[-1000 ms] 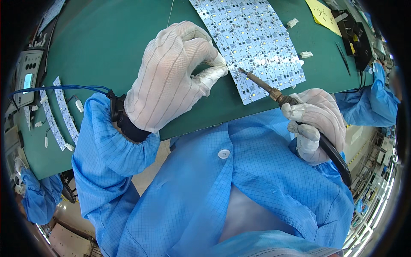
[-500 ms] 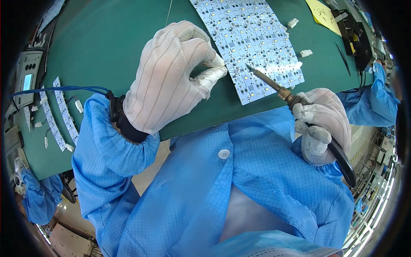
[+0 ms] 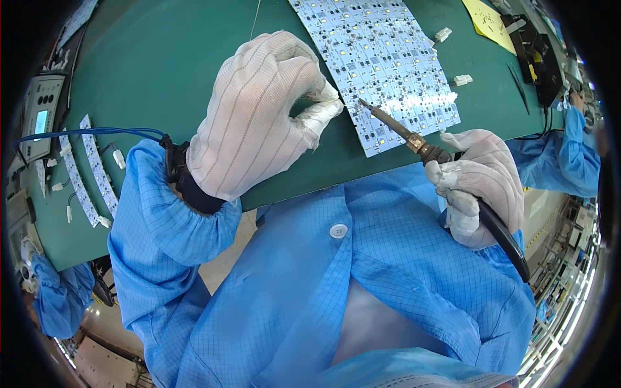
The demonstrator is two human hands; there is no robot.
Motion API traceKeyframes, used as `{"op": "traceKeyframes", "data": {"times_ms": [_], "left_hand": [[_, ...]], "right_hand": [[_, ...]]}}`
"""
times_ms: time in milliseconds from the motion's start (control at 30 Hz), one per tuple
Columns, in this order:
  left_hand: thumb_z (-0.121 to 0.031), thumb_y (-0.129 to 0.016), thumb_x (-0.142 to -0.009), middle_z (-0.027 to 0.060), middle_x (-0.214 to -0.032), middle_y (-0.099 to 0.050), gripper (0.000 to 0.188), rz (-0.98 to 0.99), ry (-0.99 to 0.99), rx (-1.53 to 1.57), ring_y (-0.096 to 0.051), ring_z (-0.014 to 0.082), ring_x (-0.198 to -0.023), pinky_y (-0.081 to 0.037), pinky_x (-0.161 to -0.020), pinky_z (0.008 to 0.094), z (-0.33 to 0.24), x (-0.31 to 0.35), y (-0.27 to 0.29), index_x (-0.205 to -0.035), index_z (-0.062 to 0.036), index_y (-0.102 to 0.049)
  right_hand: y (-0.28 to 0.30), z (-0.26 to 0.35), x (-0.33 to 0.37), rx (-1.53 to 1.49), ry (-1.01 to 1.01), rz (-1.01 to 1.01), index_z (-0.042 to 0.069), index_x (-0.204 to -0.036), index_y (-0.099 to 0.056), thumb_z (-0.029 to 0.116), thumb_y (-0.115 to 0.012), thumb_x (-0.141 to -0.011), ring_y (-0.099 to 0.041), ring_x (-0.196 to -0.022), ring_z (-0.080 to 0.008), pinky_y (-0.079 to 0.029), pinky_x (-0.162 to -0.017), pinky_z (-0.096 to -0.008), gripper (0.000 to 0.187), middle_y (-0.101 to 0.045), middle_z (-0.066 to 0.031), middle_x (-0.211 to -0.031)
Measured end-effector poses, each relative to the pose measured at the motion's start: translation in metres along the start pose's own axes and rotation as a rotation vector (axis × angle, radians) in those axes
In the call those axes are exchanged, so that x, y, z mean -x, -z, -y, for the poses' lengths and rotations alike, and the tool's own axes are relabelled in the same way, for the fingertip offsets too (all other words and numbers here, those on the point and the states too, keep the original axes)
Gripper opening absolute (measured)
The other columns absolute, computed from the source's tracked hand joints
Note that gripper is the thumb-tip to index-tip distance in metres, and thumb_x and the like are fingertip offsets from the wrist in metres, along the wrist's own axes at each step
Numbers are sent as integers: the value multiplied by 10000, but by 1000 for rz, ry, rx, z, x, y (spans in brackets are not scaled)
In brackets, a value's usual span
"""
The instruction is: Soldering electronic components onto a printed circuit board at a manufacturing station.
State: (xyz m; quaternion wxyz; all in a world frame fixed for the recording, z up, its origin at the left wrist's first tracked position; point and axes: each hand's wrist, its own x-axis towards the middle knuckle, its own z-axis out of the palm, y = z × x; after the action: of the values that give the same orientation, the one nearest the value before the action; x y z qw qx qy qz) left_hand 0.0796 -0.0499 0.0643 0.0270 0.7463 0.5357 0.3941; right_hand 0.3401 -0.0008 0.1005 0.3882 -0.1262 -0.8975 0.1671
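Note:
A white circuit board panel (image 3: 381,58) with rows of small parts lies tilted on the green bench mat. My left hand (image 3: 259,119), in a striped white glove, is at its left edge with thumb and forefinger pinched together. A thin solder wire (image 3: 256,19) runs up behind this hand, and a short end shows past the fingertips. My gloved right hand (image 3: 491,181) is wrapped round the handle of a soldering iron (image 3: 396,126). The iron's tip is over the board's left part, close to the left fingertips; whether it touches the board I cannot tell.
Two curved LED strips (image 3: 81,181) with connectors lie at the left beside a grey control unit (image 3: 44,107). White connectors (image 3: 462,80), tweezers (image 3: 518,89), a yellow sheet (image 3: 488,24) and a black holder (image 3: 542,61) are at the right. Other people's blue sleeves (image 3: 563,158) show at both sides.
My right hand has shifted left, bringing the iron's tip nearer to the left fingertips. My left hand and the board have hardly moved.

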Motion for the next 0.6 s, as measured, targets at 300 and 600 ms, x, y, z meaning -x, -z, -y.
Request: {"op": "traceKeyframes", "data": {"times_ms": [300,600], "left_hand": [[-157,-797,-617,73,-898,-616,212,-10,-1,5,-601,263,-831,-472,-758,369,0,1,0,-729,-87,-631],[-135,-809,-643,58,-851,-596,211,-110,64,39,-585,215,-748,-467,-684,336,3,2,-3,-740,-79,-631]], "right_hand": [[1,5,-10,76,65,61,15,-808,-614,389,-497,-964,-575,-571,-155,-536,-703,-421,422,-634,-51,-646],[9,-3,-8,-59,-116,13,32,-860,-619,379,-484,-976,-523,-592,-161,-506,-702,-425,390,-585,-47,-657]]}}
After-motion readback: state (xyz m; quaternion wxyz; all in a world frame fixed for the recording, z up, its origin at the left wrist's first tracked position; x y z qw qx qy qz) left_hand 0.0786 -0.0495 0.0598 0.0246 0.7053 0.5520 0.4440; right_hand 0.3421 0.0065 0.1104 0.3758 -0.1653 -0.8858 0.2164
